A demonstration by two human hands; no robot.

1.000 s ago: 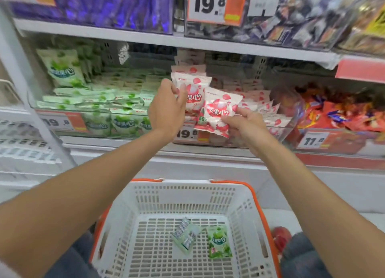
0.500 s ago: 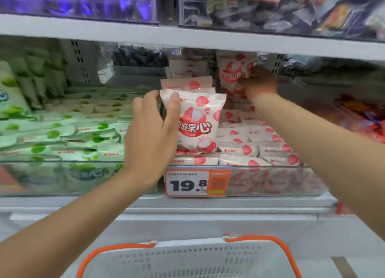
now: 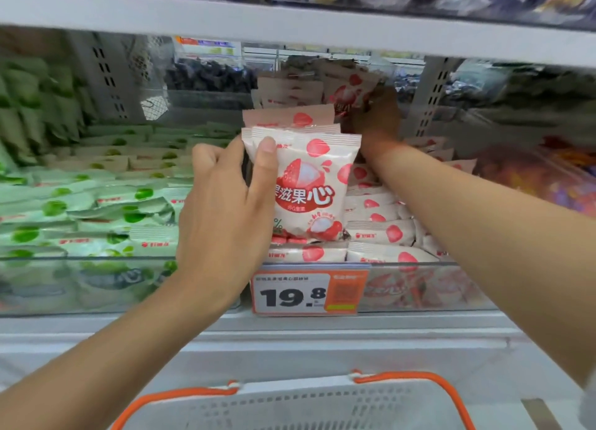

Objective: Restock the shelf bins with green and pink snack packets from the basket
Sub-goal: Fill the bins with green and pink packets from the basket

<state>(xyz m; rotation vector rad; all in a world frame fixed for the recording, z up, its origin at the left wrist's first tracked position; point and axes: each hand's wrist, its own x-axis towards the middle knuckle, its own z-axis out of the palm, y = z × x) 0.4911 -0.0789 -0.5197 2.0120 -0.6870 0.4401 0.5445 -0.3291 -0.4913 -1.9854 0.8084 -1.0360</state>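
Though blurred, white shop shelf (image 3: 387, 324) under clear bins (image 3: 429, 289).

The pink packet (image 3: 309, 184) pinched by the left hand (image 3: 225, 210) bears large red characters "滋果心" just right of the thumb (image 3: 266, 158), which hides the line's start; the smaller print beneath is too blurred to read. Below the fingers (image 3: 206, 158), the orange-edged price tag (image 3: 292, 292) on the clear bin (image 3: 435, 287) reads "19.8".

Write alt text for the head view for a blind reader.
A person's left hand holds a pink snack packet upright over the pink bin while the right hand holds a second pink packet at its back. Green packets fill the left bin.
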